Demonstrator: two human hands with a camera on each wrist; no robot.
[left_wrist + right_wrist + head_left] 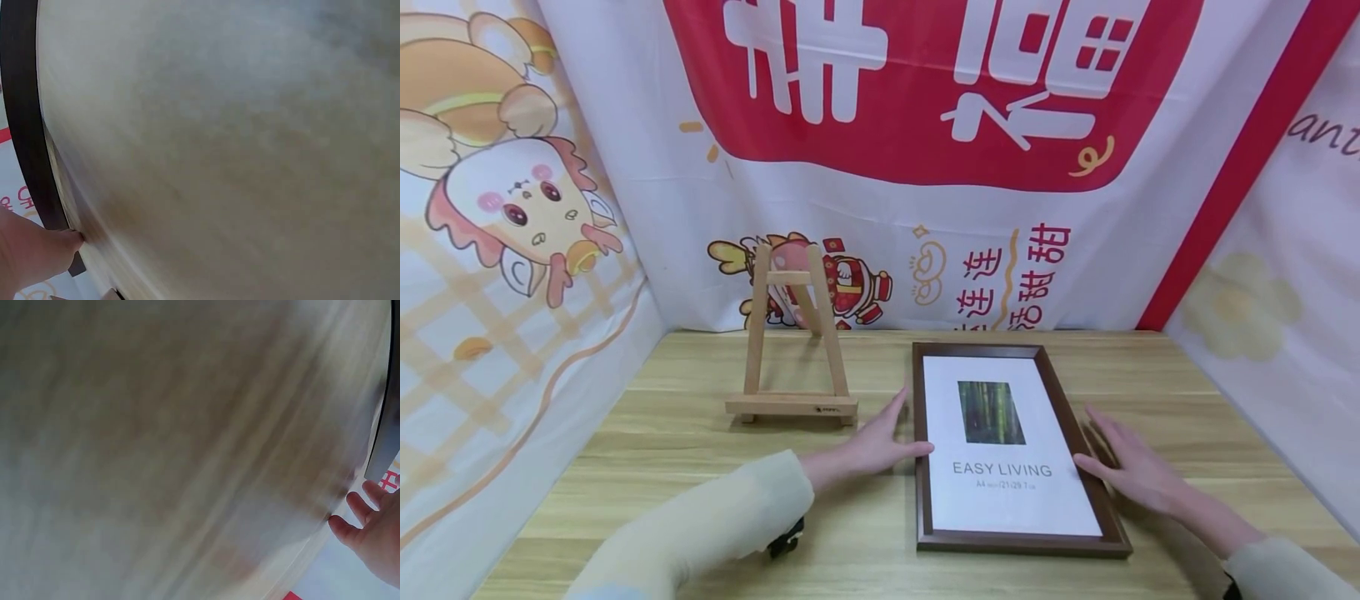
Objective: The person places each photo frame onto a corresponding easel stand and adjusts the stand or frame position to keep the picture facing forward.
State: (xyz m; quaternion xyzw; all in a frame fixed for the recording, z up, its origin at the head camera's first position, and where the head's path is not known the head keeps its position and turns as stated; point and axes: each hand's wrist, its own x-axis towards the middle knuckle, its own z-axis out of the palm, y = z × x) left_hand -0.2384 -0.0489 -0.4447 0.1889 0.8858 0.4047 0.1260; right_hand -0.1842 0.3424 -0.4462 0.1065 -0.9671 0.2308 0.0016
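A dark brown picture frame [1022,543] lies flat on the wooden table in the head view. Its white insert shows a small bamboo photo and the words "EASY LIVING". My left hand [874,446] is at its left side, thumb reaching over the rim and forefinger stretched forward. At the right side is my right hand [1138,473], fingers spread and thumb tip at the rim. In the left wrist view, a fingertip [59,247] overlaps the dark edge. The right wrist view has several spread fingers [357,534] close to the frame's edge.
A small wooden easel [790,404] stands on the table [677,450], left of the frame. Behind the table hangs a white cloth [880,212] with red print. Patterned cloths also border the left and right sides.
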